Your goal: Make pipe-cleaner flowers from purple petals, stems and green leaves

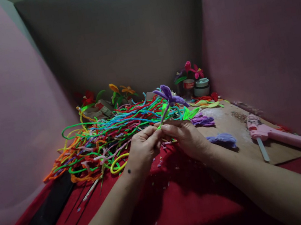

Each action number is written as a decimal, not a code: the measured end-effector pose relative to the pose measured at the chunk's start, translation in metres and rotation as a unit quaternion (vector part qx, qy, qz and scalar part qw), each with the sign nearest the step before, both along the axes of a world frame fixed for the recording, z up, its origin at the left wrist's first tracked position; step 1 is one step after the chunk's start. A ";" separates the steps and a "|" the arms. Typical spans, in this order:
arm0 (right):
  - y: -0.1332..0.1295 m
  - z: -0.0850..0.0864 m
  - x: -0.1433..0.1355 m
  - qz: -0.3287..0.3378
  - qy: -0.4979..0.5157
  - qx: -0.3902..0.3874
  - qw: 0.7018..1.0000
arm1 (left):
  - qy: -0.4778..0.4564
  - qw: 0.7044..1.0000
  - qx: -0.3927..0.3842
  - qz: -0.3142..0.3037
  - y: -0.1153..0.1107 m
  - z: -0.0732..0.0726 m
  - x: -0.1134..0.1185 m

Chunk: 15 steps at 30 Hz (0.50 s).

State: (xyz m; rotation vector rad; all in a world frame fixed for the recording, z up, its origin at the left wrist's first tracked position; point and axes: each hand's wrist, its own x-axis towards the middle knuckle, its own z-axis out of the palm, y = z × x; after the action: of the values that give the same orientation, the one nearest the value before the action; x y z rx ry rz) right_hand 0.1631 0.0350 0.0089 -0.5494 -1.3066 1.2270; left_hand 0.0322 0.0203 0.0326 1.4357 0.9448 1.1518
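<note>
A purple pipe-cleaner flower with a green leaf by its stem stands upright between my two hands. My left hand is closed, thumb and fingers pinching the lower stem. Beside it my right hand is closed too, its fingertips on the same stem and touching the left fingertips. The stem's lower end is hidden by the fingers. Just behind the hands lies a big tangled pile of coloured pipe cleaners. Purple pipe-cleaner pieces and a bluish-purple bundle lie right of my right hand.
A pink glue gun rests on a cardboard sheet at right, its cord running off the edge. On the red cloth, a black flat object lies at left. Finished flowers and a small lidded container stand behind.
</note>
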 end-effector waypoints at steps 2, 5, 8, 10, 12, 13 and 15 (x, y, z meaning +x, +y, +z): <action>0.001 0.000 0.001 0.013 0.002 0.006 1.000 | -0.051 0.996 -0.054 -0.048 0.001 -0.001 -0.003; 0.000 0.000 0.001 0.049 0.028 -0.010 0.998 | -0.129 0.973 -0.128 -0.140 0.005 -0.002 -0.010; -0.001 0.000 0.001 0.077 0.034 -0.018 0.996 | -0.163 0.949 -0.173 -0.205 0.008 -0.001 -0.015; -0.001 0.000 0.001 0.076 0.038 -0.017 0.996 | -0.158 0.945 -0.183 -0.218 0.008 0.000 -0.016; 0.000 -0.002 0.001 0.070 0.049 -0.034 0.996 | -0.125 0.956 -0.170 -0.202 0.007 0.002 -0.015; 0.001 -0.004 0.000 0.063 0.054 -0.045 0.996 | -0.092 0.968 -0.149 -0.181 0.006 0.002 -0.013; 0.003 -0.007 0.000 0.033 0.055 -0.062 0.996 | 0.008 0.992 -0.071 -0.106 0.003 0.002 -0.008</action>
State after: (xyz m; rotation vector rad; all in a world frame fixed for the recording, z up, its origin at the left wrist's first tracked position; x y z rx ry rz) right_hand 0.1626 0.0377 0.0015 -0.5227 -1.1700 1.3818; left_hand 0.0238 0.0234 0.0342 1.3933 0.8456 0.9006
